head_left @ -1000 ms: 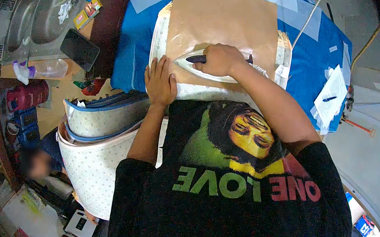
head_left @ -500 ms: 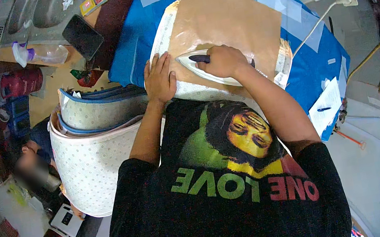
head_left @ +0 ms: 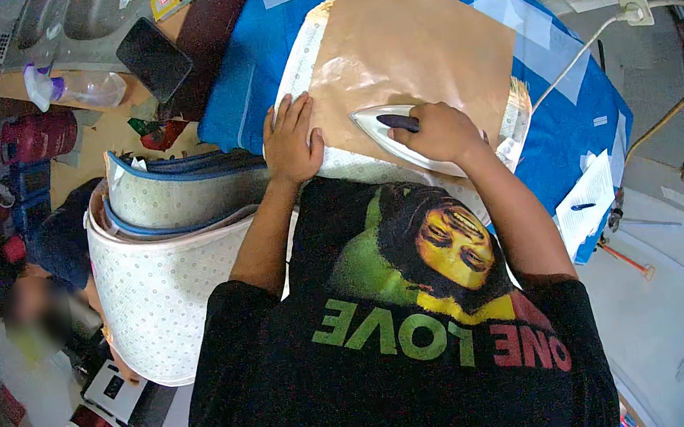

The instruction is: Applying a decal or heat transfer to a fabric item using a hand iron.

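- The right hand [head_left: 435,133] is wrapped shut around the dark handle of a white clothes iron [head_left: 390,135]; the grip is full, fingers curled over the top, and the iron's pointed nose faces the left hand.
- The iron sits flat at the near edge of a brown paper sheet [head_left: 413,43], close to the person's chest. It looks like a dense, rigid tool, heavy for its size and hot underneath, so I'd say the handle is the only sensible place to hold it.
- The left hand [head_left: 290,138] lies open, palm down, fingers spread and holding nothing. It presses on the pale dotted fabric [head_left: 307,56] at the left edge of the paper, just beside the iron's tip but not touching it.
- The paper looks thin, light and fairly crisp, likely to slide or crease unless pinned. The fabric under it seems soft and limp.
- Both lie on a blue padded surface [head_left: 566,117], with pale patches near its far edge.
- A white cord [head_left: 574,61] runs from beside the iron to a wall socket [head_left: 635,8] at the upper right.
- A white paper slip with a pen [head_left: 586,200] rests on the surface's right corner.
- To the left, a thick stack of folded dotted material [head_left: 166,243] sits near the left forearm.
- Further off are a dark phone [head_left: 153,59] and a clear plastic bottle [head_left: 81,88].
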`<state>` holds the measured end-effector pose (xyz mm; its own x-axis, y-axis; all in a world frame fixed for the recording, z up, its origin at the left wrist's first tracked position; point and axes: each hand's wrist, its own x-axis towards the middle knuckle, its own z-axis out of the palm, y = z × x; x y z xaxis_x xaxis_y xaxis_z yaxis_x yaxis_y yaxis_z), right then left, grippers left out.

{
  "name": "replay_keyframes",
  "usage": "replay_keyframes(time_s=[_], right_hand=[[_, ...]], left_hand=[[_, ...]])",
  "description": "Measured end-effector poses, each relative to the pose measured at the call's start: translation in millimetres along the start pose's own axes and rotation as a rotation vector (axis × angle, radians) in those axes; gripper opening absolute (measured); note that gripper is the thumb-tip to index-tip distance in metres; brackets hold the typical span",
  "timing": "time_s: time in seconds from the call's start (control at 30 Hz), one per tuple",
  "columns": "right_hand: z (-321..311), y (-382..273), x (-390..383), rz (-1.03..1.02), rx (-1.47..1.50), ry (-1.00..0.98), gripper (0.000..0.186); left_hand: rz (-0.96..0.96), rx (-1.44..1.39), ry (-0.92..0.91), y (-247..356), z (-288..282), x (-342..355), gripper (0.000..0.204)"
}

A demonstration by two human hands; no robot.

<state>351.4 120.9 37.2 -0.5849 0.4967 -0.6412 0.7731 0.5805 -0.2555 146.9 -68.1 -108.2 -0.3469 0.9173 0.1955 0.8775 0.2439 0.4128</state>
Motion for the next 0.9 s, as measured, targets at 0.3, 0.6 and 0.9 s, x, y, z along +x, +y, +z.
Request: replay_keyframes(time_s=[0.3, 0.6, 0.9], right_hand=[[7, 2, -3, 0.001, -0.007, 0.095, 0.058], [-3, 11, -20, 0.093, 0.107, 0.051, 0.063], [12, 49, -27, 0.107, 0.078, 0.146, 0.058]], left_hand=[[-0.031, -0.062, 0.014, 5, -4, 6, 0.056], [0.076, -0.02, 0.029, 11, -8, 38, 0.052], [0.046, -0.108, 0.023, 8, -5, 41, 0.051]])
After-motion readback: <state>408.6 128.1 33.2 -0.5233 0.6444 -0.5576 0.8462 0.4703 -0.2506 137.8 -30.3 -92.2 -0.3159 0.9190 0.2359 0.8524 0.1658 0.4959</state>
